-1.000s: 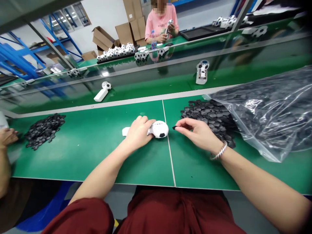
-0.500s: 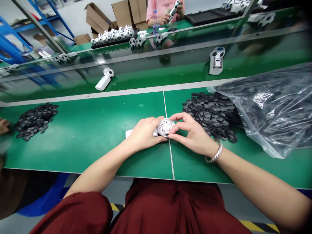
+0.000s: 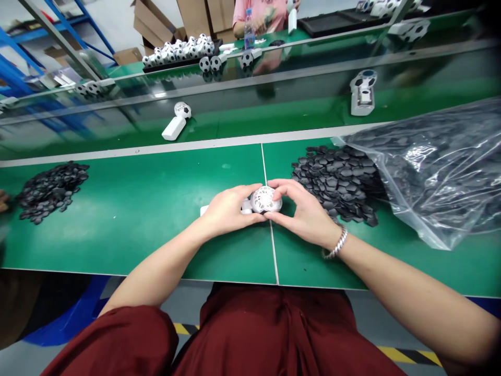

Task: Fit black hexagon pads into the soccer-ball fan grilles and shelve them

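White device at clock centre, over the green table, round openwork head toward 3. Left hand had fingers closed around it near the neck; right hand had fingers gripping the head's edge from the 3 o'clock side. Black pieces lay heaped between 2 and 3, clear bag beside them, second heap at 9.
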Tool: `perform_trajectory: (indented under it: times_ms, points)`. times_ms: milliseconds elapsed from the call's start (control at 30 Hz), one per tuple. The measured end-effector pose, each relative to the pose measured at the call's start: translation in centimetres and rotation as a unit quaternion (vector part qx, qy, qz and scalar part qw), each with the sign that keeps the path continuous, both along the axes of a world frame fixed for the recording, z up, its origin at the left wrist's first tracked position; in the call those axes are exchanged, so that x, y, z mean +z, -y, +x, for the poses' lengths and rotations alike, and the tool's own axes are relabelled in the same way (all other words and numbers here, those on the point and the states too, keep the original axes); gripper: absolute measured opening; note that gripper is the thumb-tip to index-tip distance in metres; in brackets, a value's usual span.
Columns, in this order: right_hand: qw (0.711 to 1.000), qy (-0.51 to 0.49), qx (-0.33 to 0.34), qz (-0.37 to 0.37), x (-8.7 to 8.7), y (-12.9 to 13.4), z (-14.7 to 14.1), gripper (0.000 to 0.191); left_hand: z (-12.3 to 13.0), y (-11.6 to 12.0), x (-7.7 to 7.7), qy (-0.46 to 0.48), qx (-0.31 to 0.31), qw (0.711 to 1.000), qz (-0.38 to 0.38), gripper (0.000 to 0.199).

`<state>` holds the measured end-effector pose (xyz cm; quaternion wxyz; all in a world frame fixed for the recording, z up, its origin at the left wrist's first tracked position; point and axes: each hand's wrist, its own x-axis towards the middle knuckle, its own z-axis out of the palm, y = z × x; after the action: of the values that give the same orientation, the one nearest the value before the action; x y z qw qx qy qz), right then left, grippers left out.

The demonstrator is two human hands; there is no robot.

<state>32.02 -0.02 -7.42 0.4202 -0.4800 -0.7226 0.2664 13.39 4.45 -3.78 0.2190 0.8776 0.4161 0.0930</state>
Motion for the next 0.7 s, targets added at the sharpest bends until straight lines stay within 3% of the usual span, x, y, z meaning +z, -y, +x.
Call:
perform_trajectory:
  times_ms: [133, 300, 700]
  points:
    - [0.998, -0.031, -0.004, -0.054, -0.25, -0.03, -0.06, 0.033, 0.01, -0.1, 0.21, 0.005, 0.007, 1.0, -0.012, 0.061]
    - [0.998, -0.02, 0.002, -0.063, -0.18, -0.15, 0.0, 0.044, -0.13, -0.18, 0.12, 0.014, 0.008, 1.0, -0.022, 0.061]
    - [0.999, 0.018, 0.021, -0.032, 0.03, -0.27, 0.23, 0.041, 0.03, -0.19, 0.02, 0.003, -0.013, 1.0, 0.001, 0.054]
